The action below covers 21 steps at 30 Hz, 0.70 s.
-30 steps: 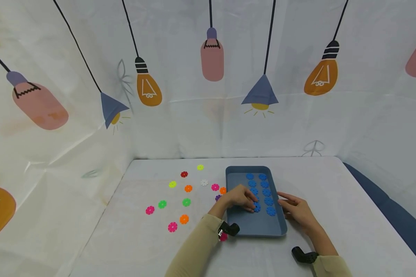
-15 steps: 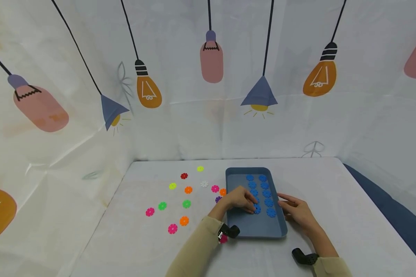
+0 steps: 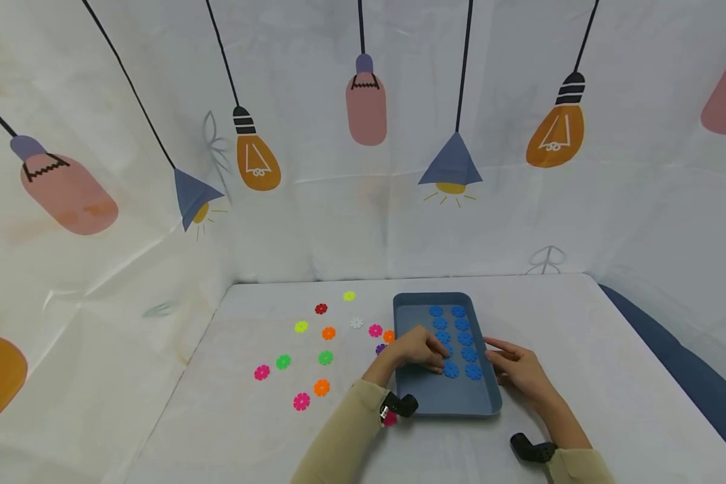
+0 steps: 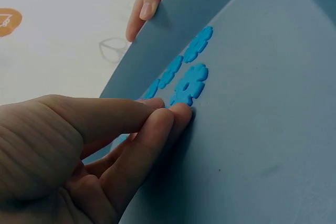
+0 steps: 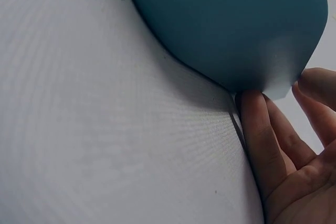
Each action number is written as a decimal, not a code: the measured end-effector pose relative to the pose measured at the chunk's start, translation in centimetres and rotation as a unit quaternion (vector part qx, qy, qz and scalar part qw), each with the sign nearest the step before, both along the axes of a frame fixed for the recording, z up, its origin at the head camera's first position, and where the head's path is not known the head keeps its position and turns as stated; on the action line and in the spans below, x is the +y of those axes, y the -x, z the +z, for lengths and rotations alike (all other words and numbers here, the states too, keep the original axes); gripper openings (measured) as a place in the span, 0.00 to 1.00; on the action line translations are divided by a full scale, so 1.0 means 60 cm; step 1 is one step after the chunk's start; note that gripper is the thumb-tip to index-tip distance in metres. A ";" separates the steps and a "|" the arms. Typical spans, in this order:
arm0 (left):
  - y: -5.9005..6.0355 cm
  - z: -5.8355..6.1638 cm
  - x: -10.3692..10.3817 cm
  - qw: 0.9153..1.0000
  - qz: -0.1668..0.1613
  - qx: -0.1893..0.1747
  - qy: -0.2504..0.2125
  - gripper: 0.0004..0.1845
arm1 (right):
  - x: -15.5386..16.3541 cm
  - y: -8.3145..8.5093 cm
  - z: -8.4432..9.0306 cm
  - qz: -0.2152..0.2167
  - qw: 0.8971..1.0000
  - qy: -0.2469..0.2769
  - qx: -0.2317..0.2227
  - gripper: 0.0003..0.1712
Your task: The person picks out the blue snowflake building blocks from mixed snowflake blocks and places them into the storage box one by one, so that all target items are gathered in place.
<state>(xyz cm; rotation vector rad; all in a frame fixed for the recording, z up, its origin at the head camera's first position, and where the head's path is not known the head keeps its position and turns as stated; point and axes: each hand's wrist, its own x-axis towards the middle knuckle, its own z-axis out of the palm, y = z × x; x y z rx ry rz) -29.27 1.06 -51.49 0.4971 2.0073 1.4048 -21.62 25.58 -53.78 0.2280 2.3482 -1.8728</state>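
A shallow blue-grey tray (image 3: pixel 426 396) lies on the table, with several blue flower-shaped pieces in two columns inside. My left hand (image 3: pixel 420 347) reaches in over the left wall, its thumb and fingertips close together. In the left wrist view those fingertips are right at the lower edge of a blue flower piece (image 4: pixel 189 85) that lies flat on the tray floor. The hand partly covers the left column. My right hand (image 3: pixel 520 370) rests against the tray's outer right side, fingers extended. In the right wrist view its fingers (image 5: pixel 257 135) touch the wall near the base and rim.
Left of the tray, loose flower pieces in pink, green, orange, yellow, red, white and purple are scattered on the white table (image 3: pixel 230 430). A pink piece (image 3: pixel 390 418) sits by the left wrist. A white curtain printed with lamps (image 3: pixel 314 228) hangs behind the table.
The nearest blue flower piece in the left column shows more fully now, slightly right of and apart from my left fingertips. My right hand stays against the tray.
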 end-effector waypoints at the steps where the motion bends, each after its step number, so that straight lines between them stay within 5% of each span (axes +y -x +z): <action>1: 0.000 -0.001 0.000 1.000 0.000 0.001 -0.001 0.07 | 0.000 0.000 0.000 0.003 1.000 -0.002 0.001 0.33; 7: 0.000 -0.001 -0.001 1.000 -0.015 0.009 0.015 0.05 | 0.001 0.000 0.000 0.000 1.000 -0.001 -0.004 0.34; 14: -0.003 0.010 -0.005 0.991 -0.115 -0.009 0.062 0.07 | 0.003 0.002 0.001 -0.003 1.000 -0.004 -0.006 0.33; 21: -0.005 0.018 -0.006 0.990 -0.116 0.006 0.086 0.07 | -0.001 -0.001 0.008 -0.006 1.000 0.001 -0.010 0.34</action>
